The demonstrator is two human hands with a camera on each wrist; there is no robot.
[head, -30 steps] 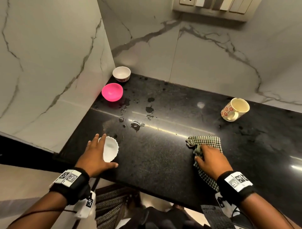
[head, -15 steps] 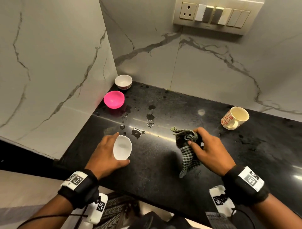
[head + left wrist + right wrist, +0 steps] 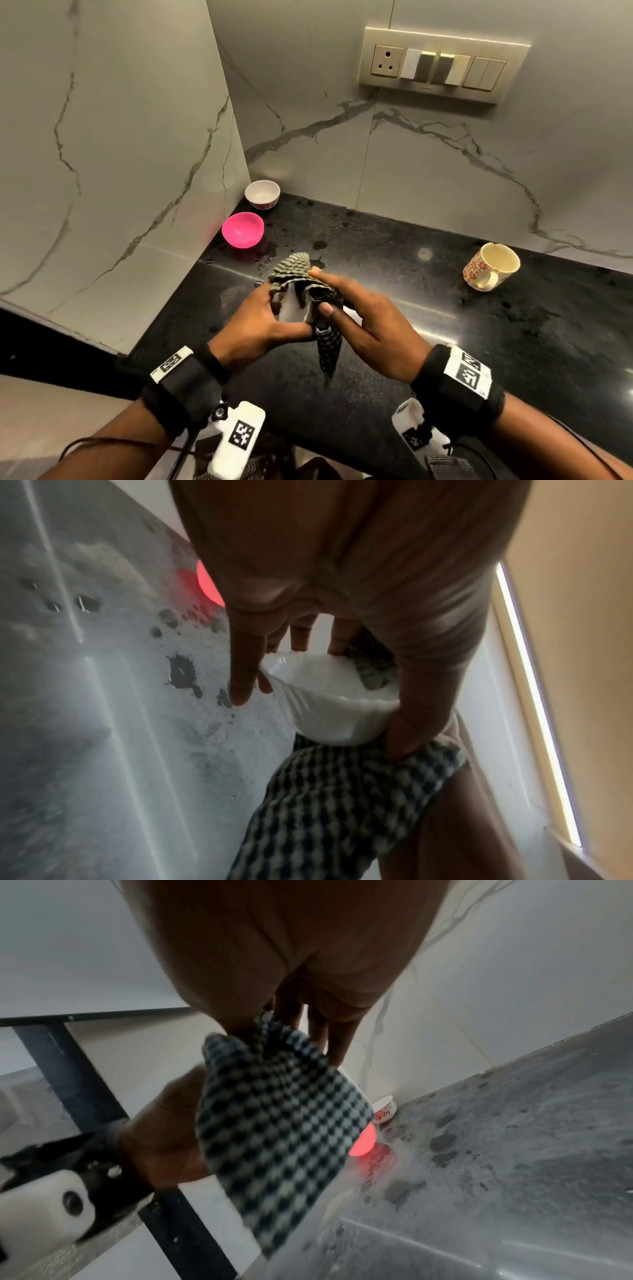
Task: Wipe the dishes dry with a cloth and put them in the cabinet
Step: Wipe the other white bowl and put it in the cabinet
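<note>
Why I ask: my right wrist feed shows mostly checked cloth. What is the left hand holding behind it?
Observer: The left hand grips a white scalloped bowl, with the thumb on one side of the rim and the fingers on the other.
Operator: Is the cloth inside that bowl?
Observer: Partly. The left wrist view shows the checked cloth under the bowl's base and a bit of it at the far rim. The right hand holds the cloth.
Operator: Any dish outside my view?
Observer: Yes, a flowered mug sits on the counter off to the right, apart from both hands.
</note>
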